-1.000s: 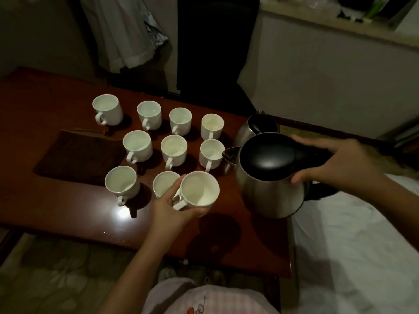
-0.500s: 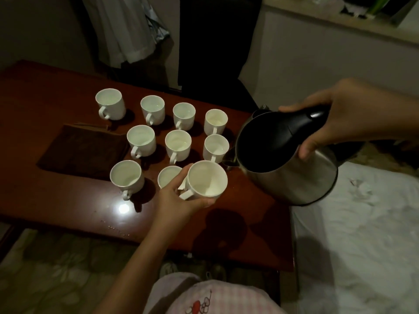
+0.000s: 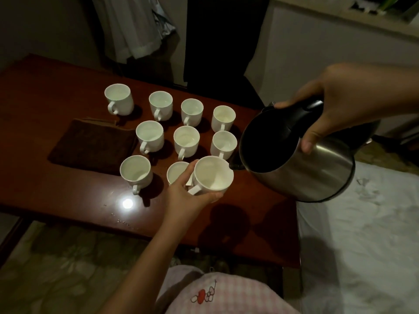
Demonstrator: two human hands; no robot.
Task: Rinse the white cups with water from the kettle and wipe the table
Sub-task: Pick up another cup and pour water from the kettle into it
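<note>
Left hand grips a cup, right hand tips the kettle from three o'clock: rinsing barely begun, wiping untouched.

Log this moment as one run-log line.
left hand holds white cup | right hand tilts kettle | spout at rim

Front-row cup half behind the left hand; right forearm past the frame edge.

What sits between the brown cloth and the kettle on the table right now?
In the head view, the middle row of three white cups stands between the brown cloth and the kettle, which the right hand holds tilted.
</note>
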